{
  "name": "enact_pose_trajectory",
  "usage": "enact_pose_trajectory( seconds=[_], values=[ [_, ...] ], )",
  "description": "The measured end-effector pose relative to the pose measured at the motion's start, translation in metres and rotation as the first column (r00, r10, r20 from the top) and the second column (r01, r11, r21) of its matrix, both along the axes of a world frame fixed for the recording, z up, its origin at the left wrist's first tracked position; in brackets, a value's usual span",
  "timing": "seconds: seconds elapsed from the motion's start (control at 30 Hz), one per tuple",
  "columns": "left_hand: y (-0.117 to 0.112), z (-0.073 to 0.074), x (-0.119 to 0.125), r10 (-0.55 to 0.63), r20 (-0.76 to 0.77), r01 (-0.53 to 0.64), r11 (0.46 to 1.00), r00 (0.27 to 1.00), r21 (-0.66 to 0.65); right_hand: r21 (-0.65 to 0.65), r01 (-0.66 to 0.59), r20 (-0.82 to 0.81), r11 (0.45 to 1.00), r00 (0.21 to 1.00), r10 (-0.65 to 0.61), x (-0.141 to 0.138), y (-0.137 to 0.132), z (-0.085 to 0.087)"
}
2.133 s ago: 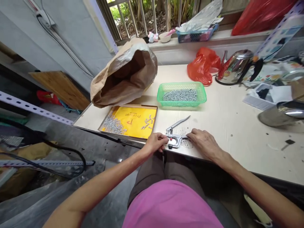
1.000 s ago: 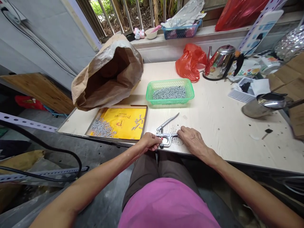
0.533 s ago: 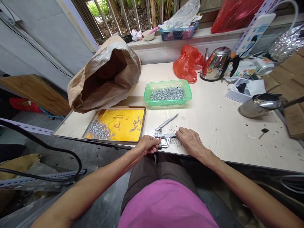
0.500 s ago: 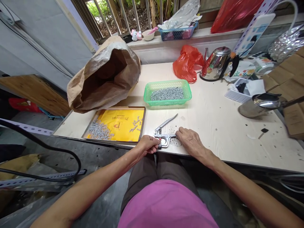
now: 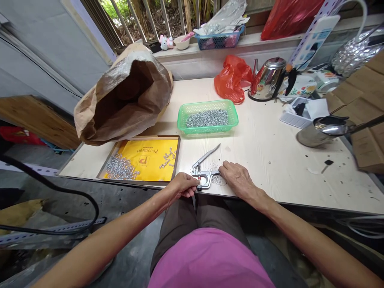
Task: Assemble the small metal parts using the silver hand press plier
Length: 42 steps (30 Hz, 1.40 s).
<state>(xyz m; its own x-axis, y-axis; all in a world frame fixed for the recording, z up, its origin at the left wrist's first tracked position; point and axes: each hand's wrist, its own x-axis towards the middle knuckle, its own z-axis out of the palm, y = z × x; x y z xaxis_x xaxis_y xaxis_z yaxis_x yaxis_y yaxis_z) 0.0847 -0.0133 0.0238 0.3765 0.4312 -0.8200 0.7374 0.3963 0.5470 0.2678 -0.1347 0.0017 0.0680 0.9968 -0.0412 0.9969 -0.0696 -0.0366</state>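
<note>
Grey pliers (image 5: 205,174) lay along the near edge of the table (image 5: 261,160), head (image 5: 199,187) leftward, lower handle (image 5: 215,173) running right. The left hand (image 5: 184,185), beside the head, was pinched closed, its contents, if any, hidden; the right hand (image 5: 238,180) gripped the handle's end.

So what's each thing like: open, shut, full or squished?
Pliers: handles spread apart
Yellow-bottomed tray: metal pieces heaped and scattered
Green basket: partly filled with metal pieces
Paper bag: mouth wide open
Kettle: upright, lid on
Red bag by kettle: crumpled
Blue basket: piled above its rim
</note>
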Motion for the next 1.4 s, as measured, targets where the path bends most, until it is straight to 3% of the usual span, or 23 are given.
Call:
enact_pose_trajectory(
  seconds=[0.3,0.5,0.63,0.83,0.93,1.1,1.3,1.4],
  values=[
    [-0.002,0.001,0.003,-0.074,-0.022,0.075,0.996,0.997,0.050,-0.015,-0.034,0.006,0.999,0.999,0.034,0.000,0.000,0.005],
    [-0.003,0.000,0.002,-0.044,-0.024,0.044,0.999,0.999,0.018,-0.107,-0.080,-0.123,0.991,0.990,0.067,0.009,0.002,0.026],
    [-0.003,0.000,0.001,-0.059,-0.022,0.059,0.998,0.998,0.019,-0.059,-0.163,-0.153,0.985,0.976,0.153,0.031,0.023,0.029],
    [-0.003,-0.001,0.001,-0.063,-0.026,0.064,0.998,0.998,0.028,-0.238,-0.298,-0.162,0.925,0.951,0.264,0.051,0.065,0.020],
    [-0.003,-0.001,0.001,-0.056,-0.030,0.057,0.998,0.998,0.021,-0.242,-0.314,-0.149,0.918,0.947,0.285,0.049,0.073,0.024],
    [-0.006,0.000,0.001,-0.011,-0.020,0.011,1.000,1.000,0.016,-0.231,-0.295,-0.113,0.927,0.955,0.275,0.042,0.069,0.029],
    [-0.010,-0.002,-0.002,0.005,-0.003,-0.005,0.999,1.000,0.047,-0.149,-0.267,-0.107,0.952,0.962,0.252,0.040,0.053,0.022],
    [-0.016,-0.001,-0.010,-0.057,-0.017,0.059,0.985,0.998,0.162,-0.113,-0.256,-0.114,0.960,0.963,0.244,0.039,0.046,0.021]
  ],
)
